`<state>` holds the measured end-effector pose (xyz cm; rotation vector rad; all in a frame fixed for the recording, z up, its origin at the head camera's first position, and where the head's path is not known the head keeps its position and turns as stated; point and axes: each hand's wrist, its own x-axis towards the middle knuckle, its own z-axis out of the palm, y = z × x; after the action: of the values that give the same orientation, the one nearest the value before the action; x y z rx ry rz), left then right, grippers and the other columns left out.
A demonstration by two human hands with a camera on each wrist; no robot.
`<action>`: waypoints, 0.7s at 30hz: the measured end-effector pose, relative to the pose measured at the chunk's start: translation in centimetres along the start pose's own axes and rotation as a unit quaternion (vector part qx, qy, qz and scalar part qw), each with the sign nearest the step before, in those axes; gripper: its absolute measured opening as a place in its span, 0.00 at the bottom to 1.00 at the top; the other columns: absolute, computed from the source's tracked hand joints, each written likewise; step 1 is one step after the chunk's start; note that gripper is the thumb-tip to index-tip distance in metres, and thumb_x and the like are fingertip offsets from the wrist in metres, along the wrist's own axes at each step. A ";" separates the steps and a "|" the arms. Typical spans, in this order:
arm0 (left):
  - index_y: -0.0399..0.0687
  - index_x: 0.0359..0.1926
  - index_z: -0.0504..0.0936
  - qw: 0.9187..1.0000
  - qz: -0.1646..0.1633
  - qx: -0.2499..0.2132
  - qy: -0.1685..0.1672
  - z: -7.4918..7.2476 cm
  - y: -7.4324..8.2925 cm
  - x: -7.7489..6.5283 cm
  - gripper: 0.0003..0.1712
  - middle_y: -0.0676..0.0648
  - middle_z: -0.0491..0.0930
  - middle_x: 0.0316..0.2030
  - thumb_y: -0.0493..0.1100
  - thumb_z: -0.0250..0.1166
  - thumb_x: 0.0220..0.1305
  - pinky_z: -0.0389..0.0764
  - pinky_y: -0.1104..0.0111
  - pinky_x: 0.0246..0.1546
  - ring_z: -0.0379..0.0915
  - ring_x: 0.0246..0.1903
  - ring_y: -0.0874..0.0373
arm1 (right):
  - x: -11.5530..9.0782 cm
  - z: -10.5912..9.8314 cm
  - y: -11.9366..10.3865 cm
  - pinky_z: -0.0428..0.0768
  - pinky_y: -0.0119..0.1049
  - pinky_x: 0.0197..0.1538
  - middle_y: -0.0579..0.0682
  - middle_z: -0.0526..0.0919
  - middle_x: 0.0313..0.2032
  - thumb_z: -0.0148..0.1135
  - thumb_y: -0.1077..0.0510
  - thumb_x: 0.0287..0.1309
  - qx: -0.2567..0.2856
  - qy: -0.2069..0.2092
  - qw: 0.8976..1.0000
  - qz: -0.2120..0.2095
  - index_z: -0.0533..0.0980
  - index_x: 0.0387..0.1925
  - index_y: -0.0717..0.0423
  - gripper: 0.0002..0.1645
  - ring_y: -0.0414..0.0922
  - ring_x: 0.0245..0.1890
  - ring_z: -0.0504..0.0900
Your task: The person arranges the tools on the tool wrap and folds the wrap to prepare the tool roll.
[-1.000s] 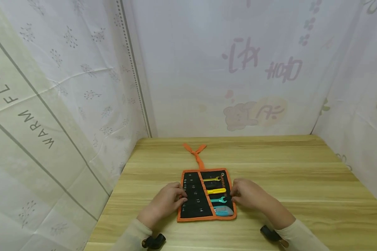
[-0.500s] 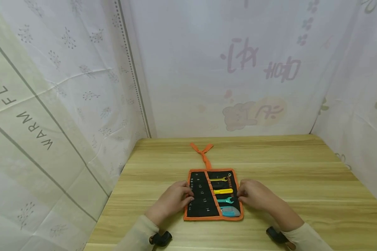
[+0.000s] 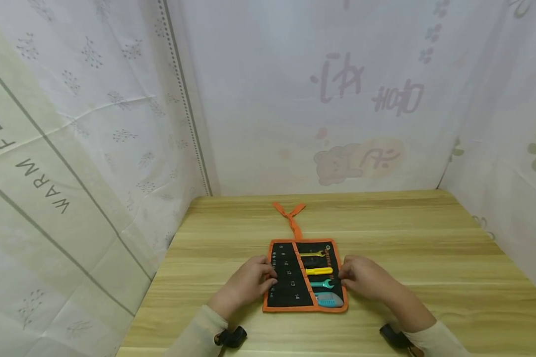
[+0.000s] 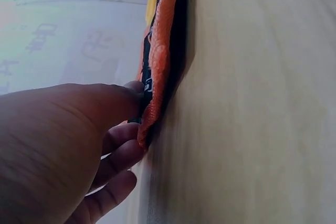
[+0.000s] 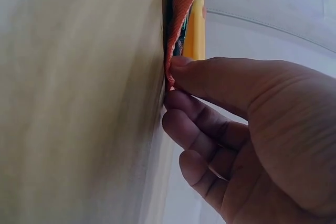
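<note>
A black tool pouch (image 3: pixel 282 298) with orange edging lies unrolled on the table in the head view. Its pockets hold a yellow-gold wrench (image 3: pixel 319 254), a yellow-handled tool (image 3: pixel 320 271), a teal wrench (image 3: pixel 325 284) and a light-blue utility knife (image 3: pixel 329 299). A dark item's kind cannot be made out. My left hand (image 3: pixel 246 283) pinches the pouch's left edge, thumb on top, as the left wrist view shows. On the opposite side, my right hand (image 3: pixel 367 277) pinches the right edge between thumb and forefinger; its other fingers curl loosely below.
An orange tie strap (image 3: pixel 293 225) runs from the pouch's far edge toward the back of the wooden table (image 3: pixel 397 233). Printed curtains (image 3: pixel 268 99) surround the table at the back and both sides. Each wrist wears a black camera.
Both hands and the pouch have shifted to the right between the first frame and the second. Since then they have hardly moved; the head view has turned slightly.
</note>
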<state>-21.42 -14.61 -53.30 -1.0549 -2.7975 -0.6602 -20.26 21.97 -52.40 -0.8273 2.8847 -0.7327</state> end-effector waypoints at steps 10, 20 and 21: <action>0.58 0.49 0.89 1.000 0.022 0.006 0.005 -0.1 0.7 -1.1 0.10 0.60 0.77 0.46 0.49 0.74 0.69 0.79 0.64 0.50 0.74 0.46 0.63 | -1.4 0.2 -0.8 0.80 0.36 0.42 0.35 0.75 0.37 0.80 0.59 0.57 -0.008 0.013 1.000 -0.007 0.89 0.42 0.48 0.11 0.35 0.38 0.75; 0.59 0.54 0.88 0.998 0.032 -0.054 -0.022 -0.2 1.9 -2.8 0.20 0.57 0.78 0.56 0.60 0.73 0.67 0.79 0.60 0.59 0.76 0.56 0.60 | -2.8 0.4 -2.0 0.76 0.36 0.41 0.33 0.78 0.44 0.78 0.49 0.60 0.047 -0.020 0.999 -0.010 0.88 0.49 0.46 0.16 0.36 0.39 0.74; 0.59 0.54 0.88 0.998 0.030 -0.055 -0.025 -0.2 1.9 -3.0 0.21 0.56 0.78 0.57 0.62 0.73 0.66 0.78 0.59 0.60 0.76 0.57 0.59 | -2.9 0.4 -2.0 0.77 0.37 0.43 0.33 0.78 0.44 0.79 0.46 0.59 0.049 -0.025 0.998 -0.005 0.88 0.50 0.44 0.18 0.36 0.40 0.75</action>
<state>-17.94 -15.21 -53.05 -1.1858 -2.7874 -0.8007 -16.73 21.76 -52.09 -0.8357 2.7777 -0.8361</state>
